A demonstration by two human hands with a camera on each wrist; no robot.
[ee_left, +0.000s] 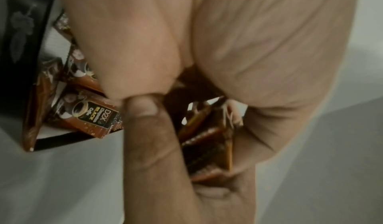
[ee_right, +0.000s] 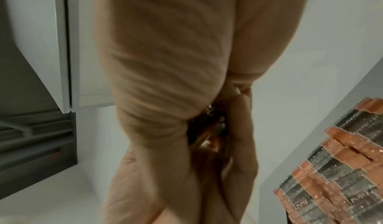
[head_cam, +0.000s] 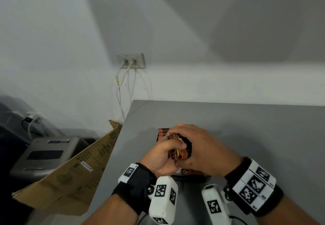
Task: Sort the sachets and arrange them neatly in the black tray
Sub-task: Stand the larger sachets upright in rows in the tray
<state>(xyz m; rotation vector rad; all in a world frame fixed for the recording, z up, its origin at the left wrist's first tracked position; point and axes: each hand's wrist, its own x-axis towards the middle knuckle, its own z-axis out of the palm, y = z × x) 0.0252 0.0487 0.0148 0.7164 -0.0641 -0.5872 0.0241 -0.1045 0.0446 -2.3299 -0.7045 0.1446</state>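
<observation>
Flattened brown cardboard box (head_cam: 70,175) leans off the table edge at 9 o'clock. My left hand (head_cam: 161,156) is curled round a bundle of brown coffee sachets (head_cam: 179,151), thumb on top. My right hand (head_cam: 202,149) wraps the same bundle from 3 o'clock. Both are over the grey table (head_cam: 255,133). Row of red-edged foil sachets (head_cam: 162,133) lies at 11 o'clock. Black tray (ee_left: 62,138) is under the hands, loose brown sachets (ee_left: 89,119) inside.
</observation>
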